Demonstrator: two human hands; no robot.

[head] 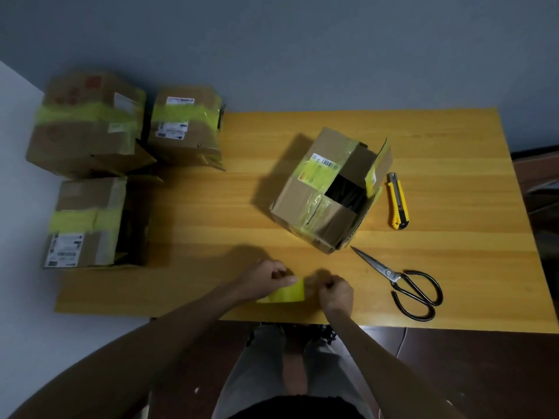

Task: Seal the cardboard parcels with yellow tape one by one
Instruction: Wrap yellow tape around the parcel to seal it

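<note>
Four cardboard parcels are in sight, and three of them already wear a band of yellow tape. These three sit grouped at the left side of the wooden counter [211, 207]: a large parcel [87, 125] at the far left, a smaller parcel [184, 125] just beside it to the right, and a third parcel [87, 222] nearer the person.

The fourth, the open parcel [305, 204], stands apart from them towards the middle of the counter, turned at an angle. Its top flaps are not closed; one stands up on the right side, and dark contents show through the gap. Old yellow tape and a printed label cling to its top.

Near the front edge, the person's hands meet over a yellow tape roll [289, 293]. The left hand [270, 278] grips the roll with its fingers curled over the top. The right hand [334, 293] is curled tight and pinches at the roll's right edge; whether it has a loose end of tape, I cannot tell.

A yellow utility knife [397, 201] lies just right of the open parcel. Black-handled scissors [402, 285] lie closed nearer the person, tips pointing at that parcel's near corner.
</note>
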